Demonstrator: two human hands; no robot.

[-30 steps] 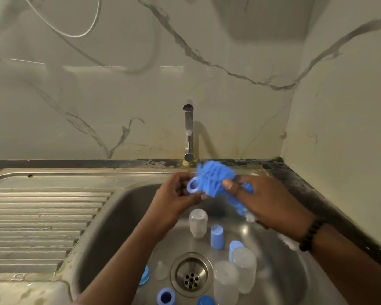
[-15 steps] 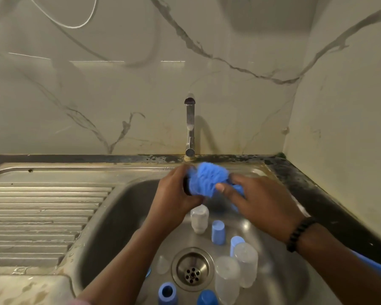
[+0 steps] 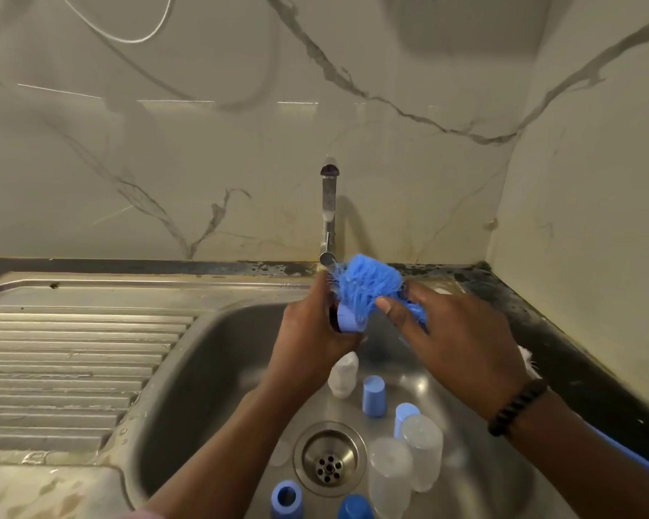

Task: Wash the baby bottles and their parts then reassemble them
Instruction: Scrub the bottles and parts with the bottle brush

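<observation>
The scrubbing step is in hand: the left hand curls round a blue bottle ring, held above the sink just below the tap, while the right hand pinches the blue bottle brush between thumb and fingers, its bristle head pressed against the ring. Whether the bristles reach inside the ring or only rub its outer wall is hard to tell, since the brush covers most of it. No water can be made out running from the tap. Down in the basin, around the drain, wait the other parts: two clear bottles side by side to the right of the drain, a smaller clear piece behind it, an upright blue cap, and another blue ring at the near edge. The next move seems to call for turning the ring in the left hand so the bristles work all the way round, then rinsing it and setting it apart from the unwashed pieces.
</observation>
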